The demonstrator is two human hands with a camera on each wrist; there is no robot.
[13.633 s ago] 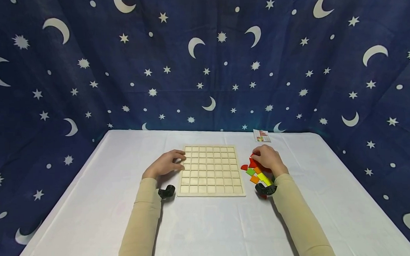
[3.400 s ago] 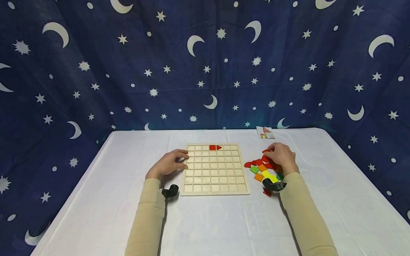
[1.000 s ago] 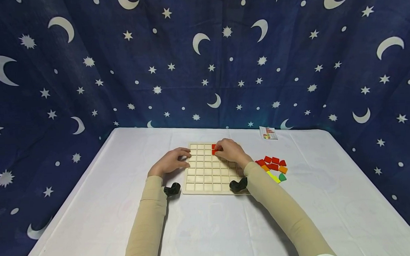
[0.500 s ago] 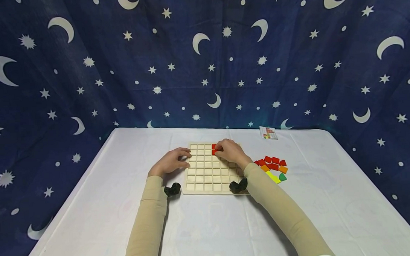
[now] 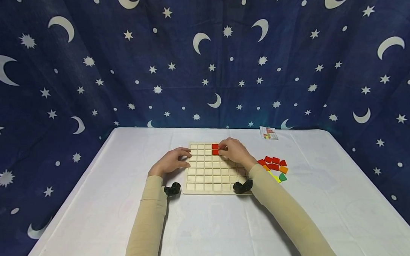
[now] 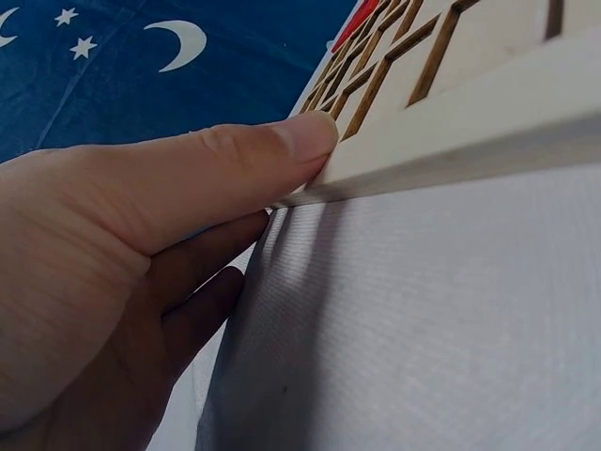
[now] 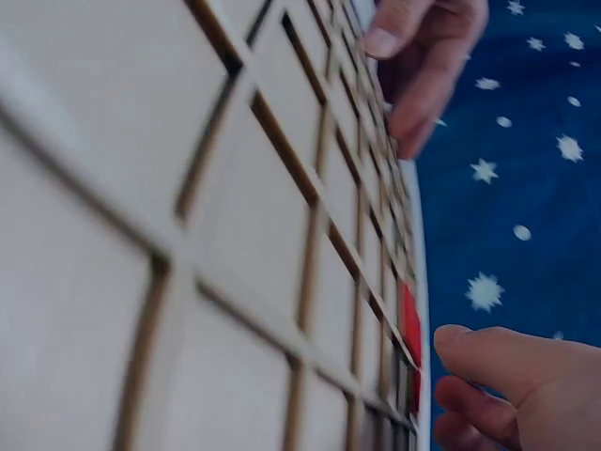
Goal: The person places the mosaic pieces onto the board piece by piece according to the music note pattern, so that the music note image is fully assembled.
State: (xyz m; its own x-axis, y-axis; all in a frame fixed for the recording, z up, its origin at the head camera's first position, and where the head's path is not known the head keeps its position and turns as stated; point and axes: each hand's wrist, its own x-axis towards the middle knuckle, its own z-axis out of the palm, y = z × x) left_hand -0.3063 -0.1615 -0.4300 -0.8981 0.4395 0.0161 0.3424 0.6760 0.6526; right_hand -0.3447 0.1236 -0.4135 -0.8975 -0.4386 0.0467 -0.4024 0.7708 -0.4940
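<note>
The pale wooden grid board [image 5: 203, 169] lies flat on the white table. At its left edge my left hand [image 5: 170, 161] rests, the thumb [image 6: 282, 141] on the rim and the other fingers loosely bent beside it. Two red square tiles [image 5: 215, 149] sit one below the other in the board's upper cells. Just right of them my right hand [image 5: 237, 151] hovers over the board, its fingers apart from the lower red tile. In the right wrist view nothing shows between the right thumb and fingers [image 7: 470, 409]. That hand covers the cells beside the tiles.
Right of the board lies a loose pile of red tiles [image 5: 273, 163], with an orange tile [image 5: 283, 169], a yellow tile [image 5: 275, 177] and a green tile [image 5: 282, 177]. A small printed pattern card [image 5: 268, 133] lies near the table's back edge.
Over the last seconds my right hand brought a second red square from the pile to below the first. Now it has let go and shifted slightly right. My left hand stays put.
</note>
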